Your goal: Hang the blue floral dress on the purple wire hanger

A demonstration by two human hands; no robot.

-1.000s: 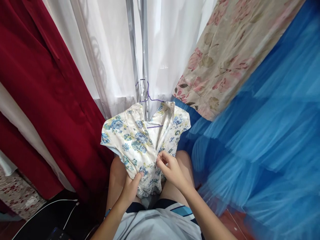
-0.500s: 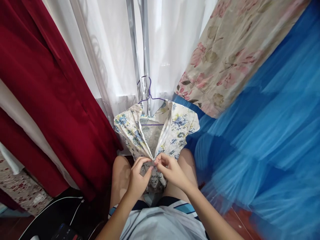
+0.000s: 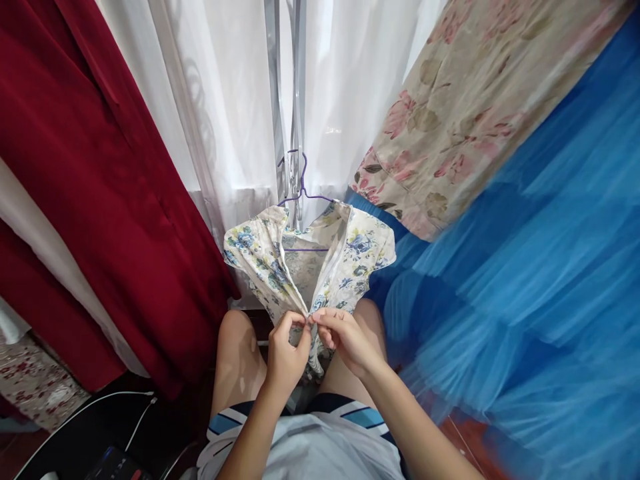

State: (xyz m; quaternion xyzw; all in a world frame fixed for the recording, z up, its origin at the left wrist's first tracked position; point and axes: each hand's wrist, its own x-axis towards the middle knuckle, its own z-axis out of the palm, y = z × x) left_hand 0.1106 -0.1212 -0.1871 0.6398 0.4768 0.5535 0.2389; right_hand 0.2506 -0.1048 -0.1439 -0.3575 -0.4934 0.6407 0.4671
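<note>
A white dress (image 3: 357,250) with blue and yellow flowers hangs on a purple hanger (image 3: 303,193) in front of my knees. Its zipper (image 3: 295,283) lies unfastened in a V from the neckline down to my fingers. At the bottom of that V, my left hand (image 3: 289,343) pinches the dress fabric beside the zipper's meeting point. My right hand (image 3: 343,333) pinches at the same spot from the other side, its fingertips touching those of the left. The zipper pull itself is hidden by my fingers.
Red cloth (image 3: 115,187) hangs at the left. White curtains (image 3: 225,87) and a metal pole (image 3: 300,80) are behind the hanger. At the right hang a pink-flowered beige cloth (image 3: 430,133) and blue tulle (image 3: 500,287). A black round surface (image 3: 95,420) with a white cable stands at lower left.
My left thumb and forefinger have closed together at the zipper's meeting point. My right fingers have shifted slightly and still pinch there. The dress has moved slightly.
</note>
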